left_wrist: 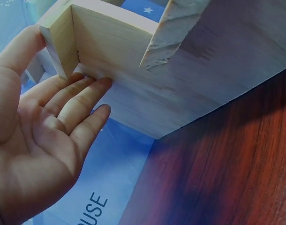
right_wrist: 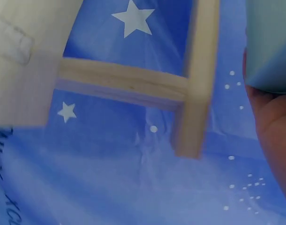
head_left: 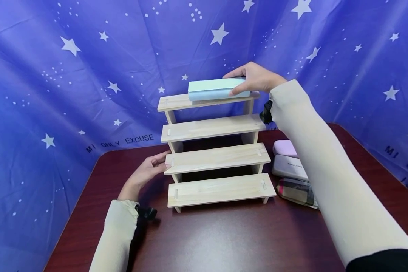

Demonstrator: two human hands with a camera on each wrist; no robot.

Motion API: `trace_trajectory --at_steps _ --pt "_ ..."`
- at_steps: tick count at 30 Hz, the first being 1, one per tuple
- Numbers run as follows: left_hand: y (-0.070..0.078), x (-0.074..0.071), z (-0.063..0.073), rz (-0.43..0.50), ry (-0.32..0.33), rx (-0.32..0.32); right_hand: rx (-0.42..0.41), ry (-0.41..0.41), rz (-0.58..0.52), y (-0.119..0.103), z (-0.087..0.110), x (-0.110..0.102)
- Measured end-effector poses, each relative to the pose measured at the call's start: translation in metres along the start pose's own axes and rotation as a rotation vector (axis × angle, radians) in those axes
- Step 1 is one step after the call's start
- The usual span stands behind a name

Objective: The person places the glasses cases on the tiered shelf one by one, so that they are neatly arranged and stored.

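Observation:
A light blue glasses case (head_left: pixel 217 90) lies lengthwise at the top board of a stepped wooden display stand (head_left: pixel 221 189). My right hand (head_left: pixel 258 77) grips the case's right end, thumb in front and fingers over the back. Whether the case rests on the board or hovers just over it, I cannot tell. In the right wrist view, only a corner of the case (right_wrist: pixel 274 56) and part of the right hand (right_wrist: pixel 274 126) show. My left hand (head_left: pixel 147 170) holds the left end of the second board from the bottom. The left wrist view shows its thumb (left_wrist: pixel 23 51) at the board's edge and the other fingers beneath.
Right of the stand, partly behind my right sleeve, lie a pink case (head_left: pixel 285 148), a grey case (head_left: pixel 289 167) and a plaid case (head_left: pixel 296 192). A blue star-patterned cloth (head_left: pixel 88 75) hangs behind the dark red table (head_left: pixel 224 238).

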State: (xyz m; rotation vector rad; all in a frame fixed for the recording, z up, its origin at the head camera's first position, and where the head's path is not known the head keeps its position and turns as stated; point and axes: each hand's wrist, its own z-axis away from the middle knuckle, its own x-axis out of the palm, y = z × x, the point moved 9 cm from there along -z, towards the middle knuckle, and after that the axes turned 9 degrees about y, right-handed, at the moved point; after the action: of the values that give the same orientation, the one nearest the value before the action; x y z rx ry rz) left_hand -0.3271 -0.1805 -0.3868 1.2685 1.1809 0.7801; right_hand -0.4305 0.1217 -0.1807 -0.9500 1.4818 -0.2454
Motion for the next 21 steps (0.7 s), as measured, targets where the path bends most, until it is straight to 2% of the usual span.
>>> trace_trajectory --at_steps 2,8,15,21 --pt "0.001 0.000 -0.001 0.009 -0.001 -0.001 0.010 0.012 -0.020 0.005 -0.003 0.000" --pt "0.000 0.002 -0.001 0.046 -0.007 -0.008 -0.002 -0.020 -0.093 0.010 -0.012 0.011" --pt "-0.001 0.004 -0.002 0.061 -0.013 -0.001 -0.040 -0.040 -0.043 0.007 -0.023 0.022" --pt "-0.001 0.003 -0.001 0.071 -0.011 0.011 -0.030 -0.065 -0.060 0.010 -0.030 0.030"
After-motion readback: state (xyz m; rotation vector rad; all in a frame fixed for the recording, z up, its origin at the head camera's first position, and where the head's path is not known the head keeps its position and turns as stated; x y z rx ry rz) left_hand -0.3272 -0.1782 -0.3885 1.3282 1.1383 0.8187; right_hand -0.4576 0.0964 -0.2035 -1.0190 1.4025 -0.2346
